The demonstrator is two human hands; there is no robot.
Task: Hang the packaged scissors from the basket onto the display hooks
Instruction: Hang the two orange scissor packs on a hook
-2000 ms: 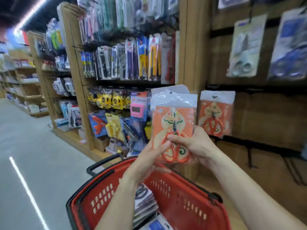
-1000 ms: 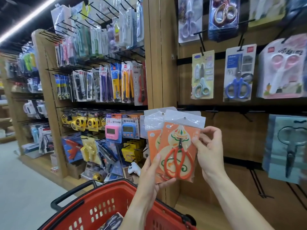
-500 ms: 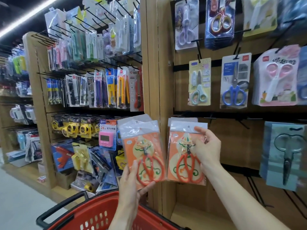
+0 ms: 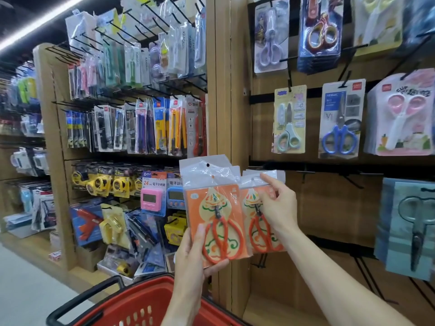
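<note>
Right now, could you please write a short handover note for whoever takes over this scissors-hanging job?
Left hand grips one orange pack by its lower edge, in front of the wooden post.
Right hand pinches a second orange pack and holds it up to the panel, beside an empty hook.
Neither pack is on a hook yet.
Red basket sits below; its contents are out of view.
Left to do: hang both packs, then check the basket for more.

Glossy clear plastic sleeves wrap the two orange scissor packs, whose printed card backing looks matt. The scissors' handles are smooth orange plastic. At six o'clock, the red basket is shiny moulded plastic. The display panels are matt wood, their hooks black metal.
</note>
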